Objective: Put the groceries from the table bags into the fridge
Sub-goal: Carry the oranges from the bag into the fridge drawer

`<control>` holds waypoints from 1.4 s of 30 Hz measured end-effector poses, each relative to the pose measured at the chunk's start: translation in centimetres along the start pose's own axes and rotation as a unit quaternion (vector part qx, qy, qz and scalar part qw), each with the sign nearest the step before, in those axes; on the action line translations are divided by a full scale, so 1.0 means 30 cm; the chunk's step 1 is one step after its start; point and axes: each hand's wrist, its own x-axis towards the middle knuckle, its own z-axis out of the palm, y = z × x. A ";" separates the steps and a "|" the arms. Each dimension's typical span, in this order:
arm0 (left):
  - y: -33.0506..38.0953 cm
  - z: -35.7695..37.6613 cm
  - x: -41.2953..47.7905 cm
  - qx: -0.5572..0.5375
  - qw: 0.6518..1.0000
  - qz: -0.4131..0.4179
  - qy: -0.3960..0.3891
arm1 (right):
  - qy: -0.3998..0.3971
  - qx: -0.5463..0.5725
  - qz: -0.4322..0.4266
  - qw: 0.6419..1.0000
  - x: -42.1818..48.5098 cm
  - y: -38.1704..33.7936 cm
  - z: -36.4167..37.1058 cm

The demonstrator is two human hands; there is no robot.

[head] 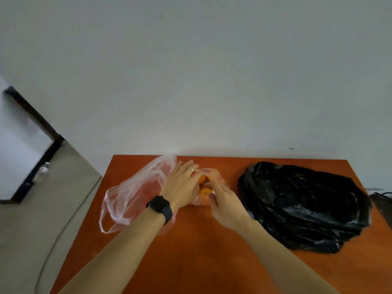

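A clear, pink-tinted plastic bag (131, 198) lies open on the orange-brown table (201, 251). At its mouth sit two small oranges, one (202, 178) partly under my left hand and another (205, 192) just below it. My left hand (182, 185), with a ring and a black watch on the wrist, reaches into the bag mouth with fingers over the upper orange. My right hand (222, 200) curls its fingers round the lower orange. A crumpled black plastic bag (305, 204) lies to the right; its contents are hidden.
The table stands against a plain grey wall. To the left is bare grey floor with a thin cable (63, 225), a clear bottle (42, 170) by a dark-framed doorway (42, 132). A dark object (381, 202) sits at the table's right edge.
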 end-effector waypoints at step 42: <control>-0.295 0.421 0.380 -0.035 0.989 0.129 -0.064 | -0.078 -0.203 0.205 0.954 0.366 0.462 0.116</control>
